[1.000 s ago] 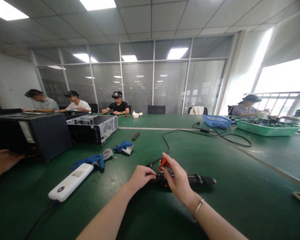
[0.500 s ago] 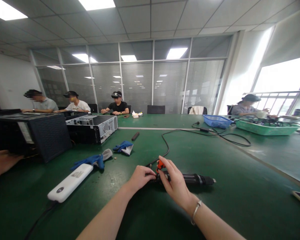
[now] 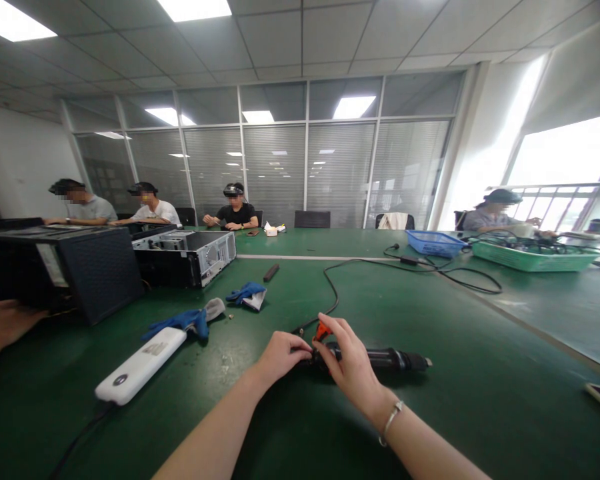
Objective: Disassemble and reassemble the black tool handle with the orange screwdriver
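Note:
A black cylindrical tool (image 3: 393, 359) lies on the green table, its tip pointing right and a black cable (image 3: 336, 293) at its left end. My left hand (image 3: 281, 353) pinches the tool's cable end between thumb and fingers. Over the tool's left part is my right hand (image 3: 349, 353), its thumb and index finger closed on a small orange piece (image 3: 322, 331). The hands nearly touch, and the fingers partly hide the tool's left end.
Left stand a black computer case (image 3: 105, 270) and an open metal chassis (image 3: 210, 257). Nearer are blue gloves (image 3: 195, 321) and a white power strip (image 3: 143, 365). A co-worker's hand (image 3: 7, 327) is at far left. Blue basket (image 3: 435, 245) and green basket (image 3: 535, 259) sit back right.
The fingers of my right hand have shifted very slightly around the orange piece, which looks a little more tilted. My left hand has stayed in place.

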Available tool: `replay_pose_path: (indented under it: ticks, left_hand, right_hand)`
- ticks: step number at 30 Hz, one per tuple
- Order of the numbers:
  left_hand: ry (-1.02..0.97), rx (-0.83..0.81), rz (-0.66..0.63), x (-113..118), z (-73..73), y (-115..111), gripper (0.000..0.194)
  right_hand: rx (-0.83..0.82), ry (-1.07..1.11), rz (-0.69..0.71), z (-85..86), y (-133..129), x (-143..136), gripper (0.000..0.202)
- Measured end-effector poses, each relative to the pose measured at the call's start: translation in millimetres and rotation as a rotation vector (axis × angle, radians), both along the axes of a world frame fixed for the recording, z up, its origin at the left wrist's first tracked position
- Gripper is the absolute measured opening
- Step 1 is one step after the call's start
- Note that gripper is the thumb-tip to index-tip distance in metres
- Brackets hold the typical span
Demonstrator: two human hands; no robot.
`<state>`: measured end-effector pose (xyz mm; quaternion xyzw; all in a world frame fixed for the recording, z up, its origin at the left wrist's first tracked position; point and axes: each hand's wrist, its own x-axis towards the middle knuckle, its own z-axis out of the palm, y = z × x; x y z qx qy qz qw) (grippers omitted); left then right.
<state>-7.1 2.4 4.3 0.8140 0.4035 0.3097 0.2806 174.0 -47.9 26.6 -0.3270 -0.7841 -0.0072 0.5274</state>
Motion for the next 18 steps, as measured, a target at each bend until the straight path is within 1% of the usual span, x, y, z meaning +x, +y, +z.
replay_pose_path:
  ticks: [2, 7, 13, 18]
  left_hand:
    - [-0.007, -0.001, 0.000, 0.2, 1.2, -0.8, 0.015]
    - [-0.028, -0.002, -0.006, 0.0, 2.5, -2.4, 0.015]
    - [-0.013, 0.007, -0.014, -0.3, 1.3, -1.5, 0.016]
    - [0.005, 0.000, -0.008, -0.9, 1.2, -1.3, 0.016]
  right_hand:
    - [0.008, -0.003, 0.002, 0.5, 0.3, 0.4, 0.050]
    - [0.005, -0.041, 0.070, 1.5, -3.3, -0.6, 0.056]
    - [0.040, -0.033, 0.035, -1.4, -1.6, 1.6, 0.050]
    - [0.010, -0.062, 0.075, -0.9, -3.5, 0.5, 0.057]
